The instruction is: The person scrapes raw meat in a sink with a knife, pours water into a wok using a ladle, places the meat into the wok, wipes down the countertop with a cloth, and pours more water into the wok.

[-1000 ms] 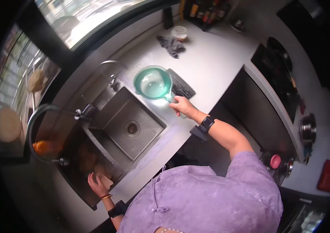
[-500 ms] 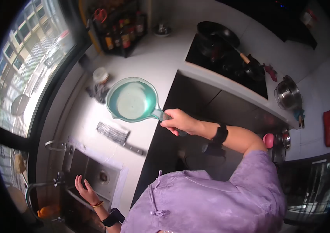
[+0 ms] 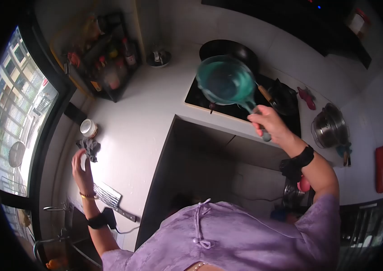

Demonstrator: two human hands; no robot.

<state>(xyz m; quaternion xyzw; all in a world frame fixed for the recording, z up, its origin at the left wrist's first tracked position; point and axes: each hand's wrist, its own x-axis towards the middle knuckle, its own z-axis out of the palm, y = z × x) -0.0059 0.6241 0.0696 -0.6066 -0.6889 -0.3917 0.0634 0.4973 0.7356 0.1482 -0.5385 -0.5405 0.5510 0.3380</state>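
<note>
My right hand (image 3: 270,123) is closed around the handle of a translucent green water dipper (image 3: 226,81). The dipper hangs over the black stove (image 3: 196,95), its bowl covering part of a dark wok (image 3: 216,46). Whether it holds water is hard to make out. My left hand (image 3: 82,171) is over the counter by the window, fingers stretched out and apart, right beside a crumpled dark grey cloth (image 3: 90,148); I cannot tell if the fingertips touch it. Just below that hand lies a cleaver (image 3: 108,195), its handle pointing toward me.
A lidded jar (image 3: 88,128) stands behind the cloth. Bottles crowd a corner rack (image 3: 115,92). A small bowl (image 3: 158,58) sits at the back. Right of the stove are a black pan (image 3: 284,100) and stacked steel pots (image 3: 330,126). The sink tap (image 3: 42,244) rises at lower left.
My right hand has carried the dipper from above the counter to above the stove. My left hand has moved from over the sink forward to the cloth. The view has shifted toward the stove.
</note>
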